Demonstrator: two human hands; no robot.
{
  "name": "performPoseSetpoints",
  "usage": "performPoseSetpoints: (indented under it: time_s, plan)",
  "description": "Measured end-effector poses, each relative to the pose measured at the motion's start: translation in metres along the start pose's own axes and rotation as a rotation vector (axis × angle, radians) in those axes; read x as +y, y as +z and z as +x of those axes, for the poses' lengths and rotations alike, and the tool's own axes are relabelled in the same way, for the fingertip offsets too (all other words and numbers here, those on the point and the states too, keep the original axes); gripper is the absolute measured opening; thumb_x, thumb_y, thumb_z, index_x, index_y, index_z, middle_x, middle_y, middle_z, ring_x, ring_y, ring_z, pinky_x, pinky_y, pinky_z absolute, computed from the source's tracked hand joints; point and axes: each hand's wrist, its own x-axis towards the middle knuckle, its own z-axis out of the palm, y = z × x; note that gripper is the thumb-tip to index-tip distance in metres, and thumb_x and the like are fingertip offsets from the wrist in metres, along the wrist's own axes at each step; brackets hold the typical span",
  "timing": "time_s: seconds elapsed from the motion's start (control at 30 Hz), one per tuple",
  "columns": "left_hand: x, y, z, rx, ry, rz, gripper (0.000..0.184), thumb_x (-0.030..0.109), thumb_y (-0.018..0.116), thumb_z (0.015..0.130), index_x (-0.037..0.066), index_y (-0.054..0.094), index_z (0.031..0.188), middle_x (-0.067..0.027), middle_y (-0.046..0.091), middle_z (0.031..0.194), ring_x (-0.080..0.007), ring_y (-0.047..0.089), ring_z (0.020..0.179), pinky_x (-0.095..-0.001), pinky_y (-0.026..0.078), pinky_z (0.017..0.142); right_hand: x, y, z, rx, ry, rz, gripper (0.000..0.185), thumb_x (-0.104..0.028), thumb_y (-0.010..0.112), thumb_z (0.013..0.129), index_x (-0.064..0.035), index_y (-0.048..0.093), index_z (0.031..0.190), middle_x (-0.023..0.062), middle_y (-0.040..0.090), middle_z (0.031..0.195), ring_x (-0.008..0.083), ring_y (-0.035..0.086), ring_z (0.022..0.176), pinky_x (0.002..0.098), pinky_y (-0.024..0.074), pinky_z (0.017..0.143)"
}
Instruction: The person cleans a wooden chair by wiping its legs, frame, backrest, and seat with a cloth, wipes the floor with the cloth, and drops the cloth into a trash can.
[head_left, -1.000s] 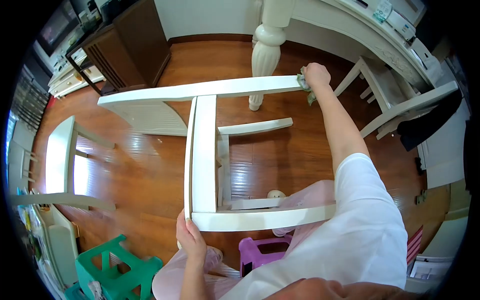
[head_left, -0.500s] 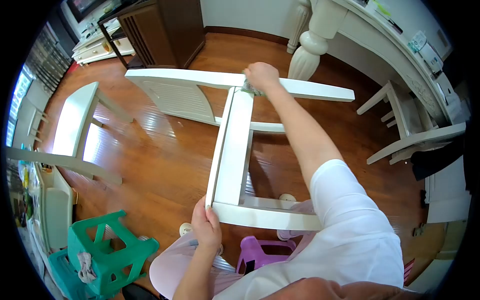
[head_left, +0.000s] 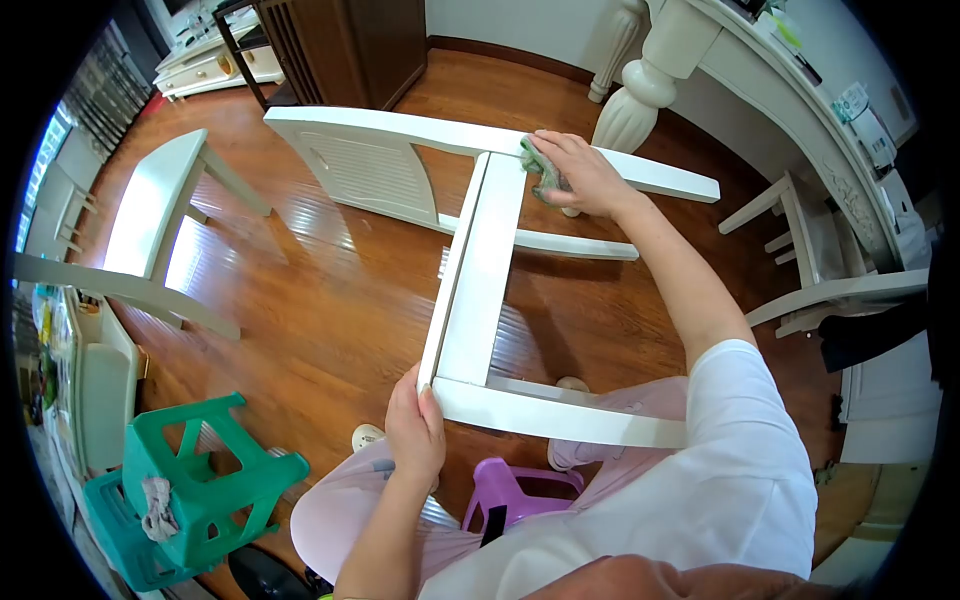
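Note:
A white wooden chair (head_left: 487,265) is tipped on its side in front of me, its slatted backrest (head_left: 365,170) pointing left and its legs pointing right. My left hand (head_left: 415,428) grips the near corner of the chair frame, thumb on top. At the far side, my right hand (head_left: 585,175) has a green and grey cloth (head_left: 540,165) bunched under its fingers. The cloth touches the far leg close to where the crosswise seat rail joins it. Part of the cloth is hidden by the palm.
Green plastic stools (head_left: 215,475), with a greyish rag (head_left: 158,508) on top, stand at lower left. A purple stool (head_left: 490,490) is by my legs. Another white chair (head_left: 150,215) is at left, a white carved table (head_left: 800,110) at upper right, a dark brown cabinet (head_left: 365,50) behind.
My right hand has turned and shifted slightly right, uncovering more of the cloth. The chair appears a little higher and further right in view. My left hand keeps its grip.

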Motion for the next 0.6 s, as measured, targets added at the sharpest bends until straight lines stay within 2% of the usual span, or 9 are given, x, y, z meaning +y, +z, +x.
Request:
performPoseSetpoints:
  time_s: [0.13,0.23,0.3,0.4,0.5,0.6]
  plan:
    - [0.001,0.001,0.001,0.003,-0.038,-0.017,0.031,0.009,0.042,0.094,-0.002,0.053,0.121,-0.0198,0.059,0.111,-0.0339,0.057,0.102,-0.0402,0.044,0.09,0.0,-0.006,0.008,-0.146,0.04,-0.003,0.076,-0.013,0.074,0.072,-0.0129,0.039,0.14,0.0069,0.039,0.142,0.0282,0.039,0.128,0.0413,0.035,0.106]
    - [-0.001,0.003,0.0,0.013,-0.017,-0.023,0.031,0.009,0.042,0.094,-0.001,0.054,0.12,-0.0198,0.059,0.111,-0.034,0.057,0.103,-0.0402,0.044,0.09,-0.008,0.006,0.027,-0.105,0.11,-0.075,0.075,-0.01,0.077,0.066,-0.0126,0.046,0.134,0.0044,0.046,0.136,0.0262,0.044,0.125,0.0419,0.0389,0.1]
    - [-0.001,0.003,0.0,0.011,-0.029,-0.019,0.031,0.01,0.042,0.094,-0.001,0.054,0.12,-0.0196,0.06,0.111,-0.0341,0.057,0.103,-0.0402,0.044,0.09,-0.009,0.012,0.036,-0.116,0.127,-0.172,0.066,-0.008,0.073,0.07,-0.0141,0.048,0.131,0.0024,0.05,0.132,0.0245,0.045,0.123,0.0417,0.0391,0.097]
    - [0.0,0.001,0.0,-0.001,-0.031,-0.012,0.032,0.011,0.041,0.094,-0.001,0.054,0.121,-0.0196,0.06,0.111,-0.0348,0.057,0.103,-0.0407,0.044,0.09,-0.012,0.017,0.033,-0.065,0.215,-0.16,0.062,-0.003,0.068,0.072,-0.0153,0.048,0.13,0.0023,0.052,0.129,0.0237,0.047,0.122,0.0407,0.0382,0.097]
    - [0.006,-0.005,0.006,-0.025,-0.017,0.004,0.033,0.013,0.04,0.095,0.0,0.054,0.122,-0.0202,0.06,0.111,-0.036,0.057,0.104,-0.0416,0.044,0.091,-0.008,0.006,0.019,-0.086,0.279,-0.158,0.068,0.001,0.065,0.07,-0.0144,0.046,0.134,0.0032,0.049,0.134,0.0251,0.046,0.123,0.042,0.0396,0.1]
    - [0.014,-0.008,0.01,-0.035,-0.05,-0.028,0.034,0.014,0.04,0.095,0.002,0.054,0.124,-0.0209,0.06,0.109,-0.0372,0.056,0.104,-0.0429,0.043,0.091,0.018,0.004,-0.008,0.0,0.285,-0.163,0.068,0.002,0.064,0.069,-0.0164,0.047,0.133,0.004,0.05,0.133,0.0261,0.047,0.123,0.0414,0.042,0.099]
